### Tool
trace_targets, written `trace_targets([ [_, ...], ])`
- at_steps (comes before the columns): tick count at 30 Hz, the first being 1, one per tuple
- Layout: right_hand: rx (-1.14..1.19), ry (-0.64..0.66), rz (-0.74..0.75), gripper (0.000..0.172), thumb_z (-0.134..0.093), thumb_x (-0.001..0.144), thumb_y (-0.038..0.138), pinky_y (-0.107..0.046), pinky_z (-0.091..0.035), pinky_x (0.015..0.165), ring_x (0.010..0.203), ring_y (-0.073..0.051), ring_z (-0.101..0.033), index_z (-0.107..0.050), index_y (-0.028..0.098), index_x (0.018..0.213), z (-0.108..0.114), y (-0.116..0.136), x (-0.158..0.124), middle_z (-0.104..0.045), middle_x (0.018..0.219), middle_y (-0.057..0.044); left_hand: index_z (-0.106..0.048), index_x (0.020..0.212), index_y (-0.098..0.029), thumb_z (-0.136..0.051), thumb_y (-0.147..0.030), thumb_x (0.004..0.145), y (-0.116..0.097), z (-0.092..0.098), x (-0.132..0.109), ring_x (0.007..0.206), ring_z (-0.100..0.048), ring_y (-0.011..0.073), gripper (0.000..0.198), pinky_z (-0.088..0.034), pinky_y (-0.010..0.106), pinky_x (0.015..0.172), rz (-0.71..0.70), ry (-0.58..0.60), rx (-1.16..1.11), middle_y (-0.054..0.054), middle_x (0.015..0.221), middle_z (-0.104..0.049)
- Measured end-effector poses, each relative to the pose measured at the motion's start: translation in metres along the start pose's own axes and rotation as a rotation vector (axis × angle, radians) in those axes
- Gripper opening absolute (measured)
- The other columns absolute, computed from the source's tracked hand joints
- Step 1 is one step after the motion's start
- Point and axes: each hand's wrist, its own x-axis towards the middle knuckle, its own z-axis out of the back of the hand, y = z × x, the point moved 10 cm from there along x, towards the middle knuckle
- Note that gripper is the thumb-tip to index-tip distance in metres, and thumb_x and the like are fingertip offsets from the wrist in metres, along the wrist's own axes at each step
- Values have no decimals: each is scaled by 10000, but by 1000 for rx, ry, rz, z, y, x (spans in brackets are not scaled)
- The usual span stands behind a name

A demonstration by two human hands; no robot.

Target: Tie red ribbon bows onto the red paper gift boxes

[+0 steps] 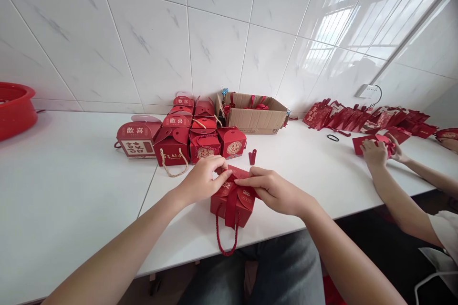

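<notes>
A red gift box (244,210) with a red rope handle stands at the table's front edge, the handle hanging over the edge. Round the box runs a red ribbon (231,204), crossing its top. My left hand (205,177) pinches the ribbon at the top from the left. From the right, my right hand (277,189) has its fingers closed on the ribbon near the same spot, the index finger laid across the crossing. The fingers hide part of the ribbon there.
Several red boxes (171,145) stand behind on the white table (71,190). Behind them is a cardboard box (252,119) of ribbons. Small red strips (252,157) lie nearby. At right, another person's hands (375,152) hold a red box beside several flat red bags (318,113). A red basin (16,114) is far left.
</notes>
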Motion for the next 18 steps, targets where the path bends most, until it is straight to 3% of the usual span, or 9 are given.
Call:
trace_targets([
  [6,110,63,56,484,-359,887,53,-288,-483,778,902,-159,-581,-562,242,1284,-3,6,-1,-608,1070,-81,-502,697,-193,-490,-316,863,4,4,-2,722,-519,163,207,-390,293,712,1,-27,16,-4,727,-563],
  [10,104,-111,-26,430,-380,901,105,-280,-477,695,759,-141,-570,-559,229,1272,9,-6,-2,-631,922,-63,-532,757,-196,-481,-380,879,10,1,-5,739,-535,152,227,-411,265,696,55,-19,-158,-5,782,-578],
  [15,126,-397,-151,275,-479,872,157,-268,-476,685,758,-138,-574,-616,185,1109,27,-21,-5,-648,887,-53,-537,787,-197,-494,-416,878,12,-5,-7,734,-529,132,241,-412,235,655,103,-10,-298,-19,789,-573],
  [18,162,-386,-110,218,-479,864,141,-248,-474,654,786,-136,-575,-635,193,1007,25,-17,-1,-633,920,-56,-541,805,-199,-501,-401,881,11,-4,-7,733,-529,122,219,-411,225,654,90,-43,-318,-23,790,-576],
])
